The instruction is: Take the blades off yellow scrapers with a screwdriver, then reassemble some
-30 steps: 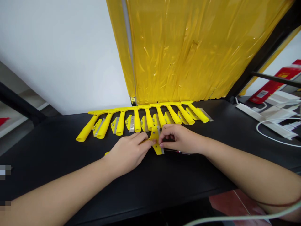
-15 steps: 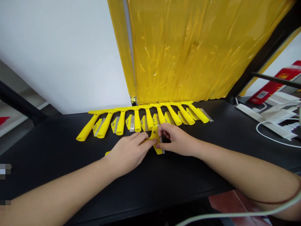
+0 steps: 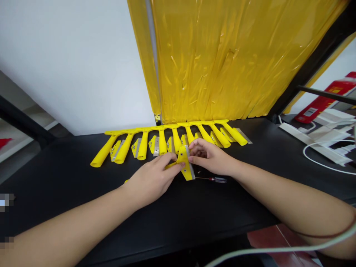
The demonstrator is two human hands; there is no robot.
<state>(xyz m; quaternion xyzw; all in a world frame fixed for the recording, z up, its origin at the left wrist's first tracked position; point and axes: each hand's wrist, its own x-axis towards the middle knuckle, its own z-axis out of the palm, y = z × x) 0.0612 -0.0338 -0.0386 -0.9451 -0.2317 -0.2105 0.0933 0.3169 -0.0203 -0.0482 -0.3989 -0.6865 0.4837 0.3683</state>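
My left hand (image 3: 154, 176) is closed around the handle of a yellow scraper (image 3: 184, 163), its thumb pressed on the scraper's head. Two small holes show in that head, and a grey metal blade (image 3: 191, 168) runs along its right edge. Fingers curled, my right hand (image 3: 207, 155) has its thumb and index fingertips at the upper part of the blade. Just below this hand, a small screwdriver (image 3: 218, 180) with a clear handle lies on the black surface, close to a tiny screw (image 3: 198, 171).
Behind my hands, several yellow scraper handles (image 3: 143, 144) stand in a row, with yellow plates and blades (image 3: 156, 145) between them. Yellow plastic sheeting (image 3: 222, 63) hangs at the back. To the right are a red bottle (image 3: 324, 98), white holders (image 3: 311, 142) and a white cable (image 3: 308, 154).
The scraper's head has turned so that its flat face and blade show more. My right hand has shifted slightly right and up, uncovering the screwdriver and the screw.
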